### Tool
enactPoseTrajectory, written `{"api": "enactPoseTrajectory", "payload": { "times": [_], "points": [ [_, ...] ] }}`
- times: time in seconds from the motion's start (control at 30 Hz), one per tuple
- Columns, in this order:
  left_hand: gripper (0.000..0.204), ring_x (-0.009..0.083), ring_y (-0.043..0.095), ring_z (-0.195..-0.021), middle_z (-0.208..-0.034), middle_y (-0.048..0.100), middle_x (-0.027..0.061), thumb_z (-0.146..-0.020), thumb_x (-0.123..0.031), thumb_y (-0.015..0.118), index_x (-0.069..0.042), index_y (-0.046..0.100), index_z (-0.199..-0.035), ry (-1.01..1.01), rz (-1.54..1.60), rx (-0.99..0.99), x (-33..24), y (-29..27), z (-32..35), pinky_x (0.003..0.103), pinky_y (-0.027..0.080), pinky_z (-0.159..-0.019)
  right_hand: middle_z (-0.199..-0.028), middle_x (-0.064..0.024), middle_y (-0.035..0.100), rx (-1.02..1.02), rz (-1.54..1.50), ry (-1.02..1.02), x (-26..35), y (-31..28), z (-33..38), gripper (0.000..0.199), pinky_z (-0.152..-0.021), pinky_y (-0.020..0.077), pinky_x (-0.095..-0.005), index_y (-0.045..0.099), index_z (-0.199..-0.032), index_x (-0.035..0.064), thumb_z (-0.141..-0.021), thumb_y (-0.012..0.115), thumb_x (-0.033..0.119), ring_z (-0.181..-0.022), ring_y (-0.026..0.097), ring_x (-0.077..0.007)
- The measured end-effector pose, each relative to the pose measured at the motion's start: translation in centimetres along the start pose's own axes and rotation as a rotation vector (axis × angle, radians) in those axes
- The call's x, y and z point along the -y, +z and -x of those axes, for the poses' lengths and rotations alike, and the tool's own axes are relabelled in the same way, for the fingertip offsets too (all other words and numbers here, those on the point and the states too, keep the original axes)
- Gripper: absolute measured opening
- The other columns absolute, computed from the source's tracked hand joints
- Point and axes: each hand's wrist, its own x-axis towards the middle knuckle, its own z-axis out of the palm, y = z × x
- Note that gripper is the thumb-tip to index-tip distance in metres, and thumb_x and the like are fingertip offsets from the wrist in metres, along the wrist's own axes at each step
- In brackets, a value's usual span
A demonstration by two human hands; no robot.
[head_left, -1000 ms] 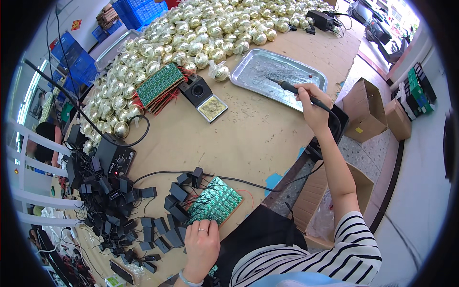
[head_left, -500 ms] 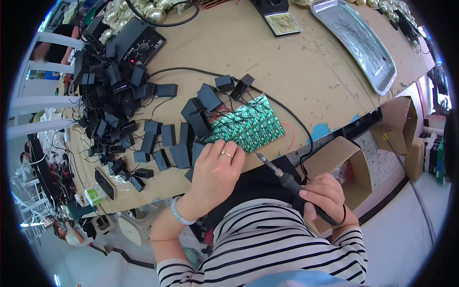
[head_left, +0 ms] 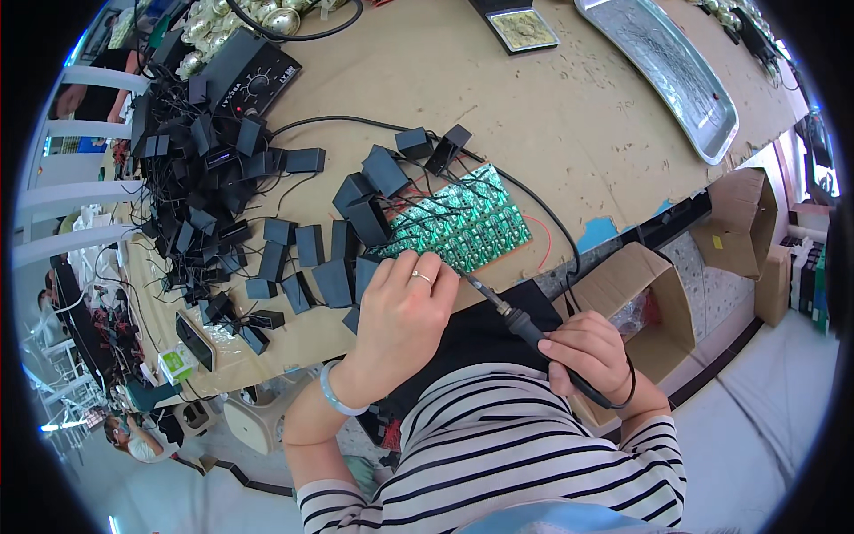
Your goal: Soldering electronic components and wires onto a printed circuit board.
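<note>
Nearest, the right hand wraps a soldering iron like a pen, tip aimed at the green circuit board panel. The left hand presses fingertips on its near edge, steadying it. Farther left, black adapter boxes lie heaped.

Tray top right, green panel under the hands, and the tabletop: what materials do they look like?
Tray: probably bare metal, dull silver with streaky reflections and a rolled rim. Green panel: looks like circuit-board laminate, glossy green with rows of small silvery spots. Tabletop: matte brown, likely cardboard or fibreboard sheet; a blue layer shows at its chipped edge.
</note>
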Motion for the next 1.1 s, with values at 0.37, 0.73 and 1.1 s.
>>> {"api": "enactPoseTrajectory", "payload": {
  "times": [0.37, 0.73, 1.1],
  "points": [
    [0.022, 0.0260, 0.058, -0.086, -0.092, 0.058, 0.0068, -0.077, -0.004, 0.075, -0.001, 0.070, -0.097, -0.008, -0.008, 0.050, -0.1, -0.4, -0.4, 0.039, 0.049, -0.074, -0.088, -0.0113, 0.069, -0.010, 0.078, -0.097, -0.6, 0.1, -0.4, 0.026, -0.064, 0.0558, -0.0337, 0.073, -0.103, -0.0026, -0.078, 0.066, 0.002, -0.070, 0.065, -0.0230],
    [0.016, 0.0295, 0.061, -0.087, -0.091, 0.060, 0.0103, -0.082, -0.002, 0.071, -0.001, 0.071, -0.097, -0.025, -0.006, 0.053, -0.4, -1.2, -1.1, 0.042, 0.050, -0.077, -0.089, -0.0090, 0.068, -0.219, 0.039, 0.027, -0.7, -3.4, -0.9, 0.040, -0.064, 0.0527, -0.0344, 0.072, -0.109, -0.0006, -0.071, 0.063, -0.008, -0.069, 0.064, -0.0243],
    [0.012, 0.0318, 0.059, -0.088, -0.091, 0.060, 0.0118, -0.084, -0.001, 0.069, 0.001, 0.070, -0.096, 0.029, -0.091, 0.085, -1.5, -1.2, -0.8, 0.044, 0.048, -0.078, -0.089, -0.0064, 0.072, -1.003, 0.381, 0.517, -11.9, -14.4, -0.4, 0.019, -0.070, 0.0510, -0.0230, 0.071, -0.112, -0.0042, -0.100, 0.062, 0.007, -0.080, 0.067, -0.0092]
  ]
}}
